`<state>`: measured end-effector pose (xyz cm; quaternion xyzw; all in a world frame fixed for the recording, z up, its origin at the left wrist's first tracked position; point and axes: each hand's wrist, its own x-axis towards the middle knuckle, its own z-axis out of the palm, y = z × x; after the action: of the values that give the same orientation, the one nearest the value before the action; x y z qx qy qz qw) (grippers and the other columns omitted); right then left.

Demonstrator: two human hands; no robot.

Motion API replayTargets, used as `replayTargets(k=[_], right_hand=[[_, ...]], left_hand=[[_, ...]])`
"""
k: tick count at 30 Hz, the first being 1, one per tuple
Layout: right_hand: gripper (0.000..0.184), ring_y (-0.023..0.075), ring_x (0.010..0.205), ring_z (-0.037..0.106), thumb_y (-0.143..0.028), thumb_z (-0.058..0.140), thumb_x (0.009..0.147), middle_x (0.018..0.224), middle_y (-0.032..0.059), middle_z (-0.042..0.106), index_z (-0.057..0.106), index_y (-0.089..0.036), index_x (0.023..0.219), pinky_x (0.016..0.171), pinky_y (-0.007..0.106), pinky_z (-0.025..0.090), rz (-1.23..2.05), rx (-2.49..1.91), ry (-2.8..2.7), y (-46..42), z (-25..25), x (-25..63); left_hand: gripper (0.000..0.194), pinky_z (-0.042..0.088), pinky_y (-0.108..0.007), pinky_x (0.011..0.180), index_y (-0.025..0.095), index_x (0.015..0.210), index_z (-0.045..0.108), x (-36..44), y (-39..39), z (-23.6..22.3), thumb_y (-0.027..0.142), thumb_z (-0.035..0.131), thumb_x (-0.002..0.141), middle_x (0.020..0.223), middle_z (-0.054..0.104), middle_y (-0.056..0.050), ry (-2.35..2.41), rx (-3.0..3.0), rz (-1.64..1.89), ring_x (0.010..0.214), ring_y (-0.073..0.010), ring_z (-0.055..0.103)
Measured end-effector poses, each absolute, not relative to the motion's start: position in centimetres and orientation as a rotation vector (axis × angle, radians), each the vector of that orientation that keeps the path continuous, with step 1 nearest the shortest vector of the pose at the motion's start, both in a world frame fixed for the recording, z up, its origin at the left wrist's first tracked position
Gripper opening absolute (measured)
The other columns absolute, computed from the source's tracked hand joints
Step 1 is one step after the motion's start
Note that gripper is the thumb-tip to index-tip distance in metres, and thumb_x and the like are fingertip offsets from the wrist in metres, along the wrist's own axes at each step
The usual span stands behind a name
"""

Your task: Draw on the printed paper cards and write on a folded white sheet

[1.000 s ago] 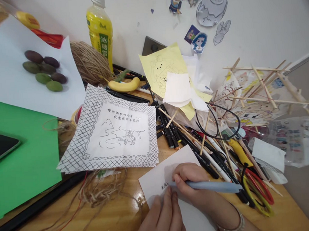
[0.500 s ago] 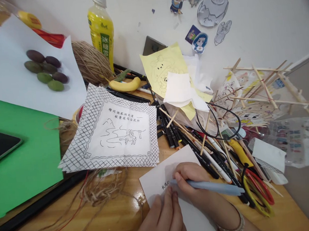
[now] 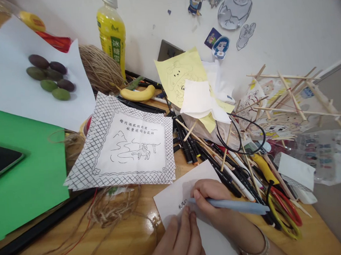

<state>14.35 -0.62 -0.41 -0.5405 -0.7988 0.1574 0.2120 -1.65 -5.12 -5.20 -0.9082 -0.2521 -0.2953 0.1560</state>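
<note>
The right hand (image 3: 212,202) is gripping a light-blue pen (image 3: 235,205) near its writing end, the fingers clamping round the barrel and the tip pointing at small dark characters (image 3: 182,204) on a white sheet (image 3: 169,197). The sheet is lying aslant on the tabletop (image 3: 128,241), just below the patterned drawing (image 3: 131,145). The left hand (image 3: 181,238) is resting flat over the sheet, its fingers stretching out nearly side by side and clamping nothing, their tips sitting just beside the writing.

The pen is looking light, stiff and rather smooth, so low on the barrel, where the right hand is holding it, is seeming the surest place to take it. The sheet is looking thin and limp, likely to slide or crease; a flat press near the writing is suiting it better than a pinch at one corner. The tip is perhaps touching the paper, but the fingers are crowding that spot too closely to be certain.

Markers (image 3: 231,183) are crowding the sheet's upper right edge, and the pen's rear end is reaching over towards them and the scissors handles (image 3: 294,235), so that side is leaving the barrel little room. A black cable (image 3: 265,135) is looping above the markers. Loose twine (image 3: 109,210) is straggling left of the sheet, and a banana (image 3: 138,94) is lying beyond the drawing.
</note>
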Motion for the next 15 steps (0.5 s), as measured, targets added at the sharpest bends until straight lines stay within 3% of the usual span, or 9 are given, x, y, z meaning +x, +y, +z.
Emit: replayTargets(k=[15], right_hand=[[0.031,0.0117,0.047,0.045,-0.02,0.036,0.083,0.048,-0.0012,0.047,0.038,-0.021,0.052,0.048,0.023,0.038,0.452,-1.492,-2.23,-0.52,-0.25,14.29]], left_hand=[[0.02,0.035,-0.04,0.086,0.017,0.088,0.059,-1.75,-5.14,-5.07,0.021,0.041,0.096,0.101,0.07,-0.004,-0.744,-2.601,-0.859,0.095,-0.0221,0.061]])
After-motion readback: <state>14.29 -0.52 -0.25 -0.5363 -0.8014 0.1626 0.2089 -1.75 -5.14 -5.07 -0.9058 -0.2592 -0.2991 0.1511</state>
